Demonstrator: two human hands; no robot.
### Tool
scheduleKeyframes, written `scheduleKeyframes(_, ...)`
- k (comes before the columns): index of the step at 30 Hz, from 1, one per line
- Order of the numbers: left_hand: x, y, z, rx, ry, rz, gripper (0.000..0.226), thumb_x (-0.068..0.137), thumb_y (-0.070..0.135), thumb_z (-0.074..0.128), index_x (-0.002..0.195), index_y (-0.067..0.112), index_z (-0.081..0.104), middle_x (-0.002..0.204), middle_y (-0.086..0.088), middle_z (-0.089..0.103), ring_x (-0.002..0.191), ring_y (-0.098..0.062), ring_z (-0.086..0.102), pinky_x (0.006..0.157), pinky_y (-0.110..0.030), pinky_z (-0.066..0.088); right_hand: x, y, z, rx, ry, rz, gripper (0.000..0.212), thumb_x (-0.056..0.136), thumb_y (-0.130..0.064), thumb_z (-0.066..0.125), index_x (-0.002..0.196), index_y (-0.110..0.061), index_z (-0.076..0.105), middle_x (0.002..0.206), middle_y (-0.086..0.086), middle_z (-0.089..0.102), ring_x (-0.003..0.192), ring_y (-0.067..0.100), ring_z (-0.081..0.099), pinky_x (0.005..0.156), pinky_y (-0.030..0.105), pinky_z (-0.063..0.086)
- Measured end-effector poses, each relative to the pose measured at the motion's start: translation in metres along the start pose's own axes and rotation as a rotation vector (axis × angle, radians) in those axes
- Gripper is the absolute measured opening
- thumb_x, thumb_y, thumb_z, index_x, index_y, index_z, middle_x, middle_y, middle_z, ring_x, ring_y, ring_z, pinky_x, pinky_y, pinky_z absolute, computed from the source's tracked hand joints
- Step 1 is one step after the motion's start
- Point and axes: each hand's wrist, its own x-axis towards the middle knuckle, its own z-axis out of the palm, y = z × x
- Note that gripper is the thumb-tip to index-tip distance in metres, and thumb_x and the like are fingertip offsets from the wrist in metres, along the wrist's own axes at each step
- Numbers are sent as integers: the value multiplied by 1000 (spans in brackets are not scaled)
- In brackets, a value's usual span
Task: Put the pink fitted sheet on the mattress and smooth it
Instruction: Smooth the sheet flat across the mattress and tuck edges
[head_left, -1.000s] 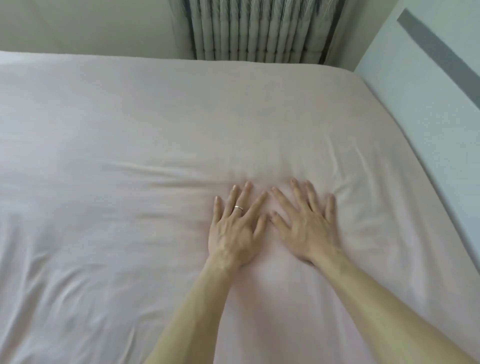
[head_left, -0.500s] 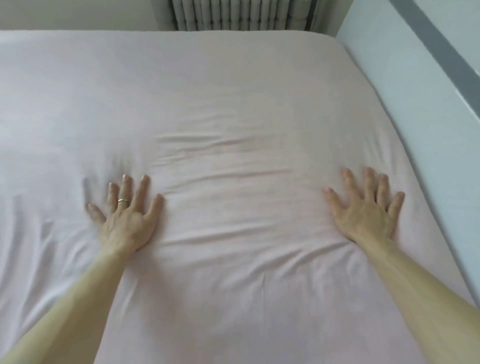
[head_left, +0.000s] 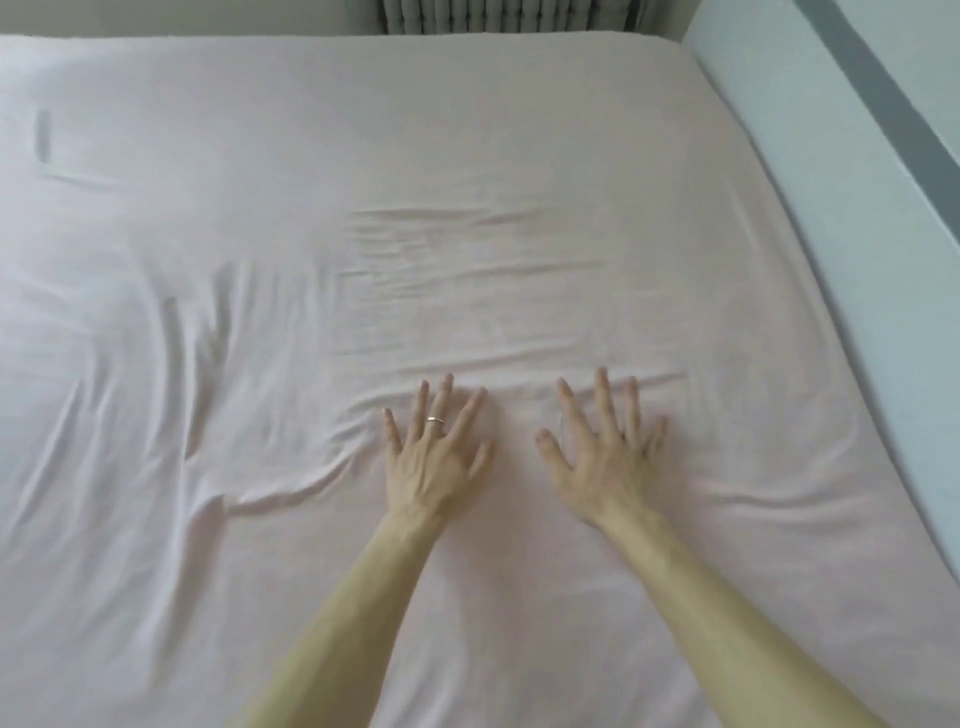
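The pink fitted sheet (head_left: 467, 156) already covers the whole bed top to its far and right edges, with the mattress itself hidden beneath it. The fitting looks done, and the step in hand is the smoothing.

The left hand (head_left: 434, 462) and right hand (head_left: 602, 462) lie palm-down on the sheet near the middle, close together but apart. Each grip is spread flat, with the fingers straight and fanned, pressing the cloth and pinching nothing. A ring (head_left: 435, 420) sits on one left finger.

A band of crosswise creases (head_left: 467, 249) lies just beyond the fingertips. Deeper ridges (head_left: 208, 332) run near-to-far on the left.

The next move likely calls for sliding both palms outward or away with even pressure, then working the left ridges toward that edge. Pushing too hard may simply bunch the slack elsewhere.

No container shows. A radiator (head_left: 493, 13) stands past the far edge, and a pale panel (head_left: 857, 208) runs along the right side.
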Motion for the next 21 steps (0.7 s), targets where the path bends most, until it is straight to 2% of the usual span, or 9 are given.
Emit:
scheduleKeyframes(1, -6, 9, 7, 11, -40, 45, 60, 93, 66, 18, 150, 52, 6, 163, 12, -8, 150, -16, -12, 118, -55, -9, -5, -14, 7, -24, -68, -60, 69, 89, -73, 23, 153, -50, 11, 167, -6, -4, 153, 24, -12, 115, 65, -4)
scheduleKeyframes(3, -34, -6, 24, 29, -57, 14, 58, 95, 66, 20, 149, 56, 1, 163, 15, -10, 149, -14, -17, 118, -56, -9, -25, 0, 19, -122, -125, -75, 68, 90, -75, 18, 153, -52, 6, 167, -9, -2, 153, 21, -11, 117, 65, 0)
scheduleKeyframes(7, -111, -90, 27, 13, -20, -275, 61, 92, 71, 16, 146, 59, -10, 159, 20, -19, 147, -12, -23, 115, -58, -14, -100, 93, 14, -208, -11, 150, 76, 86, -78, 23, 154, -44, 24, 166, -5, 15, 153, 25, 6, 117, 65, 9)
scheduleKeyframes(10, -162, -120, 21, -23, -35, -431, 63, 92, 71, 13, 148, 54, -11, 162, 15, -16, 149, -15, -19, 114, -63, -10, -152, 120, 3, -207, -91, 245, 82, 83, -82, 20, 155, -43, 17, 167, -4, 9, 153, 29, 0, 115, 70, 6)
scheduleKeyframes(13, -230, -108, 32, -27, -62, -496, 68, 92, 69, 13, 153, 45, -6, 164, 7, -13, 150, -20, -14, 112, -68, -4, -212, 110, 0, -186, -153, 296, 89, 80, -86, 18, 156, -41, 16, 167, 0, 7, 153, 33, -2, 113, 72, 6)
scheduleKeyframes(15, -261, -84, 40, -59, -68, -456, 71, 90, 68, 16, 154, 41, -1, 164, 4, -12, 150, -22, -13, 112, -68, -4, -244, 90, 1, -164, -157, 305, 93, 78, -88, 21, 156, -38, 22, 166, 5, 12, 152, 37, 1, 111, 74, 8)
scheduleKeyframes(19, -320, -18, 66, -30, -127, -57, 70, 88, 72, 27, 152, 48, 11, 164, 9, 0, 152, -22, -4, 111, -66, -7, -310, 37, 15, -112, -225, 75, 95, 77, -90, 32, 156, -39, 21, 167, 1, 11, 153, 37, -1, 109, 75, 5)
scheduleKeyframes(21, -353, -12, 78, -5, -172, -57, 70, 88, 75, 24, 151, 52, 3, 163, 14, -7, 151, -19, -10, 112, -69, -5, -348, 24, 23, -104, -249, 23, 93, 78, -90, 34, 156, -40, 22, 167, 0, 10, 153, 36, -2, 110, 75, 4)
